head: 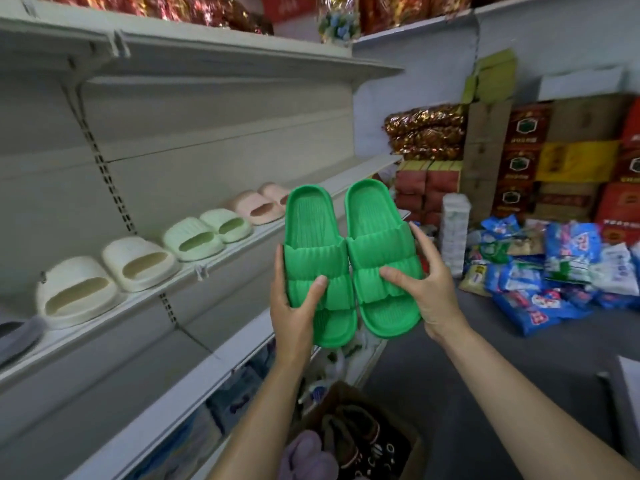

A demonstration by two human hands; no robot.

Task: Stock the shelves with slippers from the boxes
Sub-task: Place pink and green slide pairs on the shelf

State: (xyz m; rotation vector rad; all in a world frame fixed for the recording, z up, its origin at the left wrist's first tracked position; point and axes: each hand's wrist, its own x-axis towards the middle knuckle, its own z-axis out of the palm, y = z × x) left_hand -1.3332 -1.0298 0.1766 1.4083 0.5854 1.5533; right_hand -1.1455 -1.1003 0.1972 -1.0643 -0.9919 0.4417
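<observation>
I hold a pair of bright green ribbed slippers side by side in the air, in front of the white shelf [311,188]. My left hand [294,313] grips the left green slipper [311,237], thumb on its strap. My right hand [429,292] grips the right green slipper [374,216] the same way. On the shelf stand a cream pair [104,278], a pale green pair [207,230] and a pink pair [259,206] in a row. Below my arms, an open cardboard box [349,431] holds dark and purple slippers.
A grey slipper [17,336] lies at the shelf's left end. Blue and white packets [540,285] are heaped on the floor at right, with stacked cartons [540,161] behind them. A lower shelf [194,386] runs under the slipper shelf.
</observation>
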